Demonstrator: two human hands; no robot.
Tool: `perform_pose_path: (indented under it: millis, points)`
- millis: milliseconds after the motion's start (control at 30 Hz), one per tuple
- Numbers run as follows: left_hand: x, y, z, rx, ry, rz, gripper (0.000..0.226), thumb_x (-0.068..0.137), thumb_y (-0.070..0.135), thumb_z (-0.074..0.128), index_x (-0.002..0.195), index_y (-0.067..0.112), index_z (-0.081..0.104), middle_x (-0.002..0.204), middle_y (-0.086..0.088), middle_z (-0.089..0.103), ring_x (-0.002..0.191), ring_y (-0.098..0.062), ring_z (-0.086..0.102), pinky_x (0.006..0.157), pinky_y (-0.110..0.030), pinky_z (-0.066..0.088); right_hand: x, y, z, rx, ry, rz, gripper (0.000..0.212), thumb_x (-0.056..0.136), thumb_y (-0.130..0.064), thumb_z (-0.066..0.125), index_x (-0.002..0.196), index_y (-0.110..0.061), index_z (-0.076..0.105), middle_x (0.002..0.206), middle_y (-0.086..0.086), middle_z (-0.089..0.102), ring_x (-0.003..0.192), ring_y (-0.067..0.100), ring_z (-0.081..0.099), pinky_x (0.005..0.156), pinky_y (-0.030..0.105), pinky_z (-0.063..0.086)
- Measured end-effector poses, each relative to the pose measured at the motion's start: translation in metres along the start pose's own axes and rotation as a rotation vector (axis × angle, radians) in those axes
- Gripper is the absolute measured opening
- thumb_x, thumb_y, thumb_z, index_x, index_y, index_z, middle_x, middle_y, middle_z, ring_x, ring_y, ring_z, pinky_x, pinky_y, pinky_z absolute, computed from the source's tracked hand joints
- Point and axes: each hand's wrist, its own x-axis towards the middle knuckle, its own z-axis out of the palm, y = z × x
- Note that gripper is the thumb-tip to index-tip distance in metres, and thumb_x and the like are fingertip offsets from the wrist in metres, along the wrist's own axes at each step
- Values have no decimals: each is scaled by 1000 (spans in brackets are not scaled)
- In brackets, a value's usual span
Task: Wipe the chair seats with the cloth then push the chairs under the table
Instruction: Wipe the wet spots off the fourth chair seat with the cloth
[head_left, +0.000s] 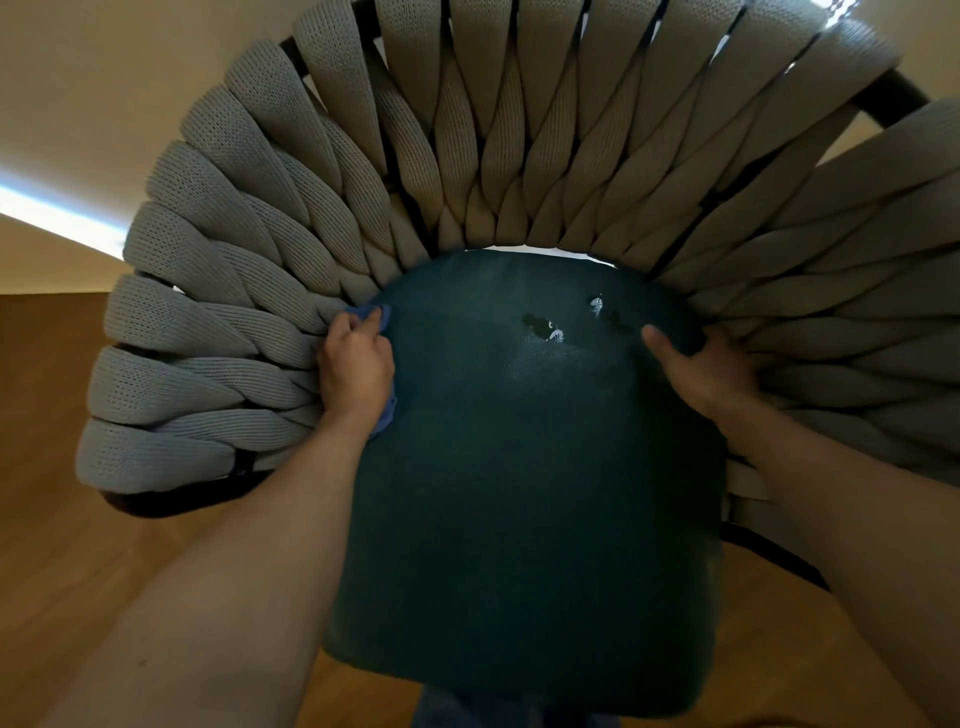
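A single wide-angle head camera is looking steeply down and forward from close above the chair seat (524, 467), which is filling the middle of the picture between the hands. The left hand (356, 364) and right hand (698, 369) are reaching away from the lens. Beyond them the woven backrest (467, 130) is curving across the top; wooden floor (62, 415) is showing left of the left hand.
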Motion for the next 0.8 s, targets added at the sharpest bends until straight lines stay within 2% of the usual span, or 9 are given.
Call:
perform_pose_path:
  millis: [67,133,300,433,567,733,800]
  points:
    - [-4,11,4,-41,10,-7,34,88,7,55,119,4,67,97,-19,55,85,-33,55,76,-34,41,3,-3,-6,52,-16,53,95,85,-83,37,148,-12,42,152,15,45,138,35,43,114,44,35]
    - [-10,26,12,-70,18,17,33,85,6,55,115,4,69,96,-18,57,84,-34,57,76,-37,47,5,-4,-11,88,-37,65,86,93,-76,28,150,-13,42,155,14,41,142,34,38,116,42,30]
    - [-31,86,44,-134,-53,78,35,83,8,53,114,7,70,93,-18,59,79,-38,59,71,-43,51,6,-5,-19,192,-86,74,83,96,-74,21,156,-17,32,164,6,28,151,27,24,122,39,19]
    - [-45,132,71,-184,-119,78,38,81,8,50,113,9,71,95,-18,58,73,-40,58,67,-47,53,5,-7,-24,246,-134,87,85,94,-77,19,156,-21,31,164,3,27,150,25,25,123,41,20]
    - [-66,189,91,-179,-251,187,33,76,-1,58,104,9,72,92,-19,59,67,-40,60,55,-42,49,6,-6,-23,234,-136,74,84,95,-76,18,158,-20,28,165,5,25,151,26,23,123,41,18]
    - [-97,257,116,-180,-414,311,29,92,9,51,119,7,60,113,-19,54,91,-40,60,75,-45,51,10,-1,-21,221,-131,77,88,93,-78,16,155,-19,36,160,9,35,146,27,35,118,40,27]
    - [-105,275,111,-294,-497,219,29,96,9,49,124,1,54,117,-24,54,100,-42,58,83,-52,50,11,1,-23,241,-121,77,88,93,-78,15,154,-20,38,158,9,38,143,27,39,116,38,30]
